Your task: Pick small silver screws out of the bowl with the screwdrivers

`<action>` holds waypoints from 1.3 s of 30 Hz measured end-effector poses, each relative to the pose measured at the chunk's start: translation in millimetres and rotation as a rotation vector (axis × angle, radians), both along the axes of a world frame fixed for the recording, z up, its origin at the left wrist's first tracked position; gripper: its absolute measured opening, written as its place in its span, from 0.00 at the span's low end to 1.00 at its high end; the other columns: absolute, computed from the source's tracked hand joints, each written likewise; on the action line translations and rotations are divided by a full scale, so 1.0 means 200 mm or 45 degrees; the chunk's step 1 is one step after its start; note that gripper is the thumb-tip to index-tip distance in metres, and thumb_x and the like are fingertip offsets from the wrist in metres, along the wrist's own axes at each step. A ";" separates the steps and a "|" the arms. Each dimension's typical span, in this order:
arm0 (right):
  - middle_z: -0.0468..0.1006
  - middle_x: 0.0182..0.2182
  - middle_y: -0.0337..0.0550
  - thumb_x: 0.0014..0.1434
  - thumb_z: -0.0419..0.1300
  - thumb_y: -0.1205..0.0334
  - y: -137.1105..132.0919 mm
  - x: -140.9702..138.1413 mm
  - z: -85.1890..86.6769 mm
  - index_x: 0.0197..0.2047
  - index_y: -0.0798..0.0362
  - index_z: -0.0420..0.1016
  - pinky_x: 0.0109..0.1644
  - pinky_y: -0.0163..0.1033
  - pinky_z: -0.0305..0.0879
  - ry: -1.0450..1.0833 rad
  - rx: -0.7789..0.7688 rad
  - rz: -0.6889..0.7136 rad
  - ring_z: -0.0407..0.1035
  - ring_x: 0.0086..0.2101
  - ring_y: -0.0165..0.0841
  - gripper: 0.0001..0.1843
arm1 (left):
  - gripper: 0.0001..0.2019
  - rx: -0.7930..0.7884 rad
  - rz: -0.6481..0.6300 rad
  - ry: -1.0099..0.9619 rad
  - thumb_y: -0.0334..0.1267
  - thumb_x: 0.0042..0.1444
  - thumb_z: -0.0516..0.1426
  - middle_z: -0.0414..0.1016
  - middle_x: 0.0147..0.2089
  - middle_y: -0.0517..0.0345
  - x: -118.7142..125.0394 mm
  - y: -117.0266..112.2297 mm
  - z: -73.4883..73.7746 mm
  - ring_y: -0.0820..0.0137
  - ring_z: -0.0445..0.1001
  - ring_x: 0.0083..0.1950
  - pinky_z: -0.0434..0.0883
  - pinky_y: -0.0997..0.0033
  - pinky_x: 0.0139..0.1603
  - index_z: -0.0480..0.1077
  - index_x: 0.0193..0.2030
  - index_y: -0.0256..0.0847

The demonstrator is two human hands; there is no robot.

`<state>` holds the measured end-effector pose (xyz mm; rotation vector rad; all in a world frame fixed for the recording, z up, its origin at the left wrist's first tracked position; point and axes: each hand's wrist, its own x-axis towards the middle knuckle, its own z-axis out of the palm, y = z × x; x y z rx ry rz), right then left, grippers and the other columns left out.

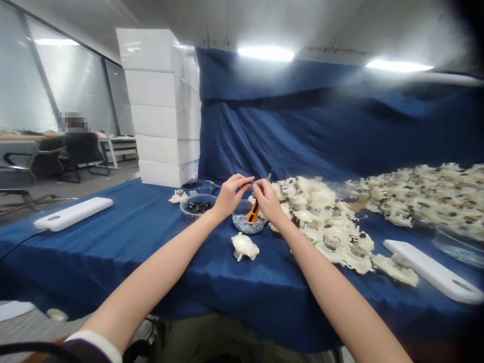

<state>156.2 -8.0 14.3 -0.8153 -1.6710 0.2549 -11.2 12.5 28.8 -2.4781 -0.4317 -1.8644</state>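
My left hand (229, 193) and my right hand (269, 199) meet at their fingertips above the bowls. A screwdriver (253, 213) with an orange and black handle is held in my right hand, handle down and shaft upward. My left fingers are pinched together; whatever they hold is too small to make out. Below lies a clear bowl of small silvery screws (247, 227). To its left sits a clear bowl of small black parts (199, 207). Nearer me, a single cream plastic housing (245, 247) rests on the blue cloth.
A heap of cream housings (325, 217) lies right of my hands, with another pile (434, 191) beyond. White bars lie at left (73, 214) and right (431, 269). White boxes (157, 101) are stacked at the back left. A person (73, 123) sits far left.
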 end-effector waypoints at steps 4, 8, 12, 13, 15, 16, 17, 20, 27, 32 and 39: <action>0.71 0.36 0.42 0.71 0.53 0.49 0.00 0.00 0.00 0.43 0.49 0.69 0.47 0.44 0.65 -0.042 0.024 -0.006 0.69 0.39 0.38 0.13 | 0.13 -0.003 -0.008 0.009 0.36 0.70 0.56 0.78 0.43 0.51 0.00 -0.01 0.00 0.68 0.76 0.44 0.73 0.67 0.48 0.78 0.55 0.40; 0.70 0.36 0.42 0.72 0.51 0.51 -0.01 0.00 0.00 0.40 0.49 0.68 0.46 0.44 0.63 -0.102 0.065 -0.018 0.67 0.38 0.37 0.13 | 0.13 -0.014 0.009 0.018 0.37 0.71 0.55 0.77 0.42 0.52 0.01 -0.02 0.01 0.69 0.76 0.44 0.73 0.68 0.48 0.79 0.55 0.39; 0.68 0.36 0.42 0.73 0.50 0.51 -0.01 0.00 0.01 0.35 0.49 0.68 0.48 0.44 0.61 -0.145 0.077 0.006 0.66 0.40 0.38 0.17 | 0.12 -0.026 0.032 0.018 0.37 0.70 0.55 0.77 0.41 0.52 0.01 -0.03 0.01 0.69 0.76 0.44 0.73 0.67 0.49 0.79 0.52 0.38; 0.68 0.35 0.42 0.73 0.49 0.51 -0.01 0.00 0.01 0.34 0.49 0.68 0.48 0.44 0.61 -0.142 0.072 0.022 0.66 0.40 0.38 0.18 | 0.12 -0.027 0.037 0.020 0.38 0.70 0.55 0.77 0.41 0.52 0.01 -0.03 0.01 0.69 0.76 0.44 0.73 0.67 0.49 0.79 0.52 0.39; 0.68 0.34 0.42 0.73 0.49 0.49 -0.01 0.00 0.02 0.31 0.49 0.68 0.47 0.44 0.61 -0.118 0.054 0.066 0.66 0.39 0.37 0.20 | 0.12 -0.019 0.040 0.022 0.38 0.71 0.55 0.77 0.41 0.52 0.01 -0.03 0.01 0.68 0.76 0.44 0.74 0.67 0.49 0.79 0.52 0.39; 0.68 0.33 0.41 0.73 0.49 0.48 0.00 0.00 0.02 0.31 0.49 0.68 0.46 0.43 0.61 -0.097 0.039 0.090 0.66 0.38 0.37 0.21 | 0.12 -0.012 0.036 0.022 0.38 0.71 0.55 0.77 0.41 0.52 0.01 -0.02 0.01 0.68 0.76 0.44 0.74 0.67 0.50 0.79 0.52 0.39; 0.68 0.32 0.41 0.73 0.49 0.47 0.00 0.00 0.02 0.30 0.49 0.67 0.44 0.43 0.61 -0.073 0.020 0.113 0.65 0.37 0.36 0.22 | 0.12 -0.004 0.029 0.023 0.37 0.71 0.55 0.77 0.41 0.52 0.01 -0.02 0.01 0.68 0.76 0.44 0.74 0.67 0.50 0.79 0.52 0.39; 0.67 0.30 0.39 0.71 0.50 0.42 0.01 0.00 0.01 0.29 0.49 0.66 0.42 0.43 0.61 0.007 -0.039 0.156 0.65 0.34 0.36 0.24 | 0.11 0.015 0.007 0.030 0.37 0.70 0.55 0.77 0.42 0.52 0.00 -0.02 0.01 0.68 0.76 0.45 0.74 0.67 0.50 0.79 0.52 0.39; 0.67 0.29 0.39 0.70 0.49 0.38 0.02 0.00 0.01 0.28 0.49 0.66 0.43 0.43 0.61 0.045 -0.076 0.152 0.65 0.33 0.35 0.27 | 0.11 0.044 0.031 0.070 0.37 0.70 0.55 0.76 0.42 0.52 0.00 -0.03 0.01 0.68 0.75 0.45 0.75 0.66 0.49 0.78 0.52 0.41; 0.68 0.28 0.40 0.71 0.49 0.41 0.00 0.00 0.02 0.27 0.49 0.66 0.43 0.43 0.60 -0.012 -0.059 0.102 0.66 0.34 0.36 0.26 | 0.11 0.005 0.043 0.072 0.37 0.71 0.55 0.74 0.44 0.52 0.00 -0.03 0.01 0.69 0.74 0.44 0.74 0.70 0.41 0.77 0.51 0.40; 0.69 0.29 0.40 0.70 0.49 0.41 0.00 0.00 0.02 0.29 0.49 0.67 0.42 0.42 0.62 0.009 -0.076 0.095 0.66 0.33 0.35 0.25 | 0.14 -0.034 0.014 0.193 0.37 0.72 0.52 0.75 0.55 0.48 0.01 -0.02 -0.01 0.65 0.75 0.57 0.75 0.63 0.54 0.73 0.59 0.42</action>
